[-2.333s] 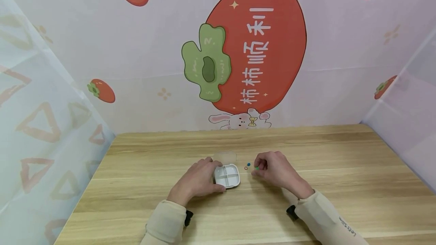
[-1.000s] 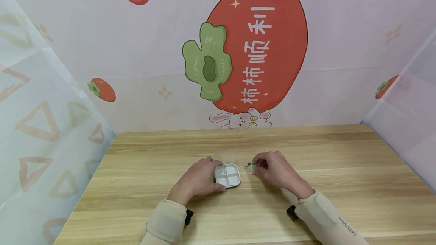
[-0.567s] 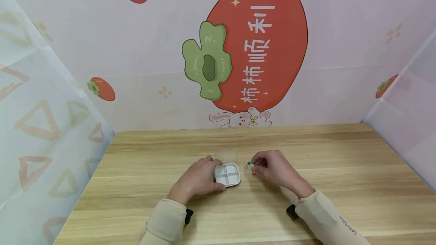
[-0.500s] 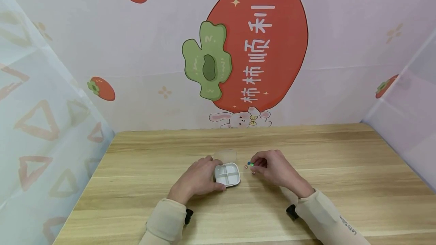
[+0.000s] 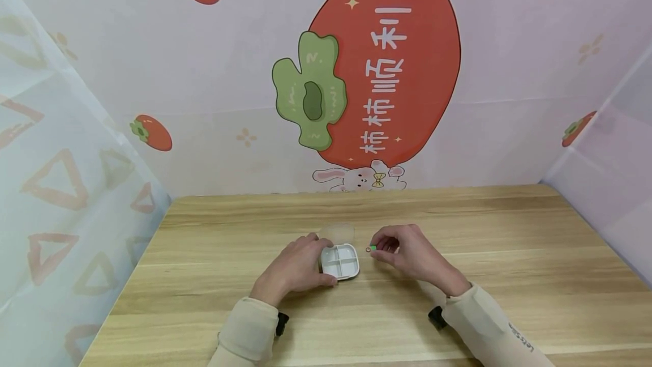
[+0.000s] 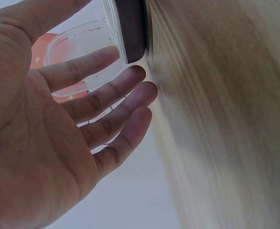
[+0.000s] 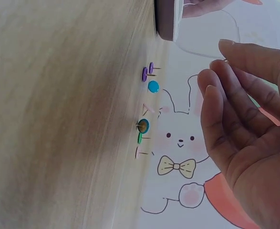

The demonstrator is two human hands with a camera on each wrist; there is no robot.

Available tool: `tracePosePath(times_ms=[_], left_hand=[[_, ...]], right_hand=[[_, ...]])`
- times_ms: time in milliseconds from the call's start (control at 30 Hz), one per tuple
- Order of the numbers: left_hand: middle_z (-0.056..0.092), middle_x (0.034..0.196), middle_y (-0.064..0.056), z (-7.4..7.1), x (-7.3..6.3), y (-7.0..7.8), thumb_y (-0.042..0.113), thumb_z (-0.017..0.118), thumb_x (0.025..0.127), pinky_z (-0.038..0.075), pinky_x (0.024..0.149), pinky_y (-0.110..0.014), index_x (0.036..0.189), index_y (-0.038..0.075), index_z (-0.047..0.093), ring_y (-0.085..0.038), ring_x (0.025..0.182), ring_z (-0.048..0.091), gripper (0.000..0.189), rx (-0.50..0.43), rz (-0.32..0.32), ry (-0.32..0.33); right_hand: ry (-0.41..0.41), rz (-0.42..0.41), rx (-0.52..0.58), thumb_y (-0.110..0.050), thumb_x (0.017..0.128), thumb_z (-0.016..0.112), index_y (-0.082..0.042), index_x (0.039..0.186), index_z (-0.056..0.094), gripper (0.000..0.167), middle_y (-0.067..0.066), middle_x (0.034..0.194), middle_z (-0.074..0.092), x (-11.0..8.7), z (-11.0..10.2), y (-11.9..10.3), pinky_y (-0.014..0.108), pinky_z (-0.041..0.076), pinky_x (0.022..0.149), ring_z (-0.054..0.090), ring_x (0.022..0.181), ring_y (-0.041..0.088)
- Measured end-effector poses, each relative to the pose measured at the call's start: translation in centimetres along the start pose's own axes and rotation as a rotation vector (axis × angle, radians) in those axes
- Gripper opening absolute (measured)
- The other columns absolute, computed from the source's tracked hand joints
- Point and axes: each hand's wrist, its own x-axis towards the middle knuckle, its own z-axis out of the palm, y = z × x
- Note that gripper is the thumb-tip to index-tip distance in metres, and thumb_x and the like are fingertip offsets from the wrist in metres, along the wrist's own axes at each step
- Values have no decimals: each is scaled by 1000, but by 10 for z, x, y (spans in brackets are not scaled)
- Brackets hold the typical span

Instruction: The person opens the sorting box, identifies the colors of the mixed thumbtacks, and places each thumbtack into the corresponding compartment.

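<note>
A small white four-compartment pill box stands on the table, its clear lid swung back behind it. My left hand holds the box from the left, forefinger at the back edge and thumb at the front; the other fingers spread loosely. Just right of the box, my right hand pinches a green thumbtack between thumb and fingertips. Several thumbtacks lie on the table in the right wrist view, including a purple thumbtack, a blue thumbtack and a teal thumbtack.
The wooden table runs back to a wall sheet printed with persimmons and a rabbit. A tack with a reddish rim lies by my right fingertips. More sheeting rises along both sides.
My right hand has shifted slightly left, toward the pill box, with the green thumbtack moving along. The blue tack is now covered in the head view. My left hand has stayed put.
</note>
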Motion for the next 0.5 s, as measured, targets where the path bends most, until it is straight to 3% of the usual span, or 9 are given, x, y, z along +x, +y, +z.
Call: tracePosePath(times_ms=[500], left_hand=[[61, 126, -13, 0, -1, 0, 39, 90, 76, 42, 105, -50, 130, 6, 64, -29, 114, 57, 69, -15, -5, -2]], right_hand=[[-5, 12, 32, -11, 86, 82, -17, 91, 74, 12, -12, 84, 67, 1, 5, 1, 26, 55, 68, 61, 74, 9]])
